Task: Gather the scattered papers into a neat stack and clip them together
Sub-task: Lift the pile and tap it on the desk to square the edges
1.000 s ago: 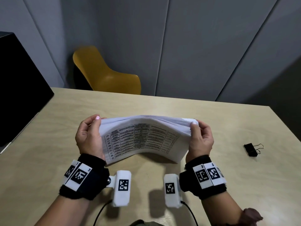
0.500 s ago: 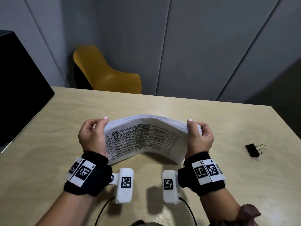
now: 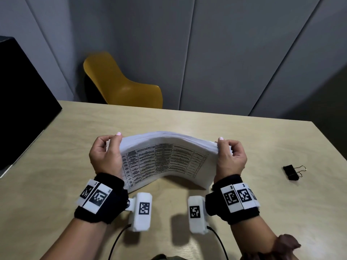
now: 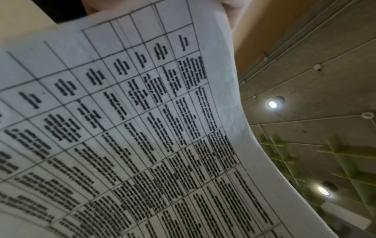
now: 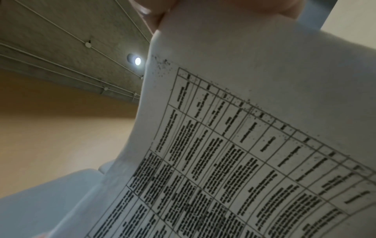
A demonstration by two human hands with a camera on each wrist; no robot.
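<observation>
A thick stack of white papers with a printed table on its near face stands on its long edge on the table, bowed toward me. My left hand grips its left end and my right hand grips its right end, thumbs on the near face. Both wrist views are filled by the printed sheet. A black binder clip with wire handles lies on the table to the right of my right hand, apart from it.
The light wooden table spreads around the stack. A black box or screen stands at the table's left edge. A yellow chair sits behind the far edge against a grey panelled wall.
The stack stays upright between both hands. My hands have shifted their hold slightly at the two ends, the thumbs now resting on the top edge.
</observation>
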